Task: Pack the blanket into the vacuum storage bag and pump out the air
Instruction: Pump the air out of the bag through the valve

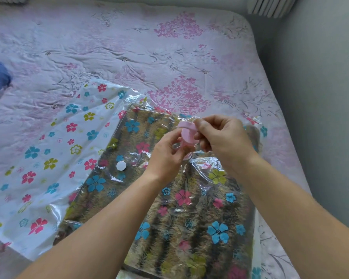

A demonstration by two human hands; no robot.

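Both forearms reach out from the bottom edge over the vacuum storage bag (54,150), which lies flat on the bed (129,47), its long axis running away to the left. Inside its near right part sits the folded blanket (189,222), brown and shaggy under the flower-printed plastic; the far left part of the bag looks empty. Up above the blanket, the left hand (165,156) and right hand (226,137) are both pinched shut on a small pink pump (186,133), held between them. The white valve (121,165) sits on the bag just left of the left hand, closer to that hand, so the pump would have to travel down and leftward.
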